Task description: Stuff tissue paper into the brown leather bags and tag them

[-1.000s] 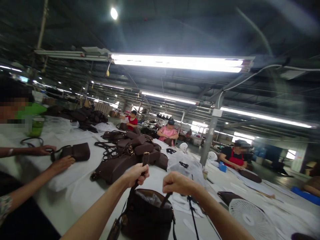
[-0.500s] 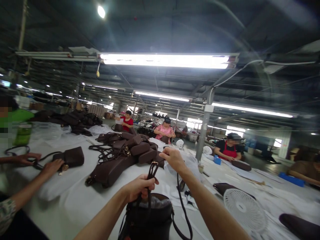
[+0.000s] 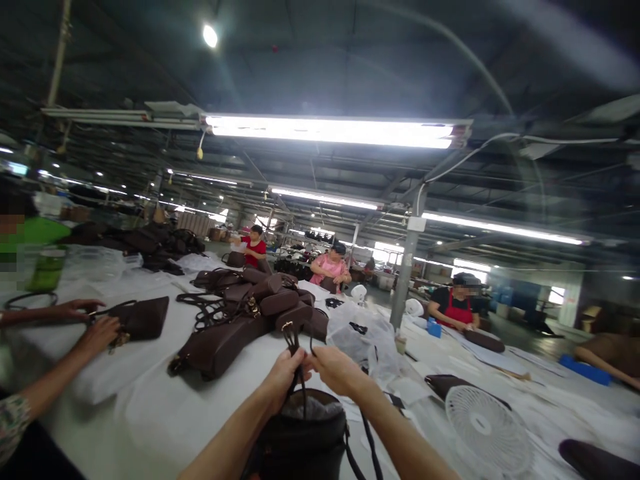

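A dark brown handbag (image 3: pixel 303 443) stands upright in front of me, its top open with greyish wrapping showing inside. My left hand (image 3: pixel 286 379) is closed around the bag's thin leather strap (image 3: pixel 290 335) just above the opening, and a small gold buckle sticks up over the fist. Close beside it, my right hand (image 3: pixel 336 371) pinches a length of the strap, with fingertips almost touching the left hand. Further strap hangs down the bag's right side, under my right forearm. My fingers partly hide the exact grip.
Beyond the bag lies a pile of brown handbags (image 3: pixel 260 300). At left, a co-worker's hands (image 3: pixel 97 330) handle another bag. Clear plastic bags (image 3: pixel 345 327) lie right of the pile, and a white fan (image 3: pixel 487 427) stands at right. Other people sit across the table.
My right hand has come down and leftward from above the bag to meet my left hand at the strap. The left hand keeps its hold. The co-worker's hands at left have shifted on their bag.
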The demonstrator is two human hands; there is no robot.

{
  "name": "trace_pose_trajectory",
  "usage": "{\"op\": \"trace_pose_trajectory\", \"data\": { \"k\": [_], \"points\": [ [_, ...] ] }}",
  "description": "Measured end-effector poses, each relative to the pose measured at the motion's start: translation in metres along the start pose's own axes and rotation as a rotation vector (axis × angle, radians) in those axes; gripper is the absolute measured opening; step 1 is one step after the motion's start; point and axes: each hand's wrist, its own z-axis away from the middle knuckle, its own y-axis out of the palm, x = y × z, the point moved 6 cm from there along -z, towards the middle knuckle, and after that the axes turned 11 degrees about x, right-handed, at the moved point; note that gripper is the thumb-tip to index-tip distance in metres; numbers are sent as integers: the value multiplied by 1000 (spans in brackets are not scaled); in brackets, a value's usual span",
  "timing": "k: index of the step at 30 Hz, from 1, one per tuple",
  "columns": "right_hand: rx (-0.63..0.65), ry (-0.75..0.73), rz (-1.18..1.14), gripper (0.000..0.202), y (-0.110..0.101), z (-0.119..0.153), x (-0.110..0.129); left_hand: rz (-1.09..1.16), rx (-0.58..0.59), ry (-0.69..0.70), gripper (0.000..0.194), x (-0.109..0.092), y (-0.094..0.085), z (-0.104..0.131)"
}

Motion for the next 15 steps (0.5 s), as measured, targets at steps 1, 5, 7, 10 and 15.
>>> {"op": "trace_pose_trajectory", "data": {
  "k": [1, 5, 7, 10, 15],
  "points": [
    [6, -2, 19, 29, 4, -5, 7, 4, -14, 17, 44, 3, 3, 0],
    [34, -8, 50, 30, 18, -19, 24, 90, 9, 22, 41, 7, 15, 5],
    [53, -26, 34, 28, 23, -21, 27, 161, -19, 34, 30, 2, 14, 6],
    [69, -59, -18, 26, 25, -12, 21, 255, -158, 82, 18, -16, -6, 2],
    [21, -137, -166, 19, 10, 25, -13, 239, -207, 87, 32, -56, -52, -1]
  ]
}}
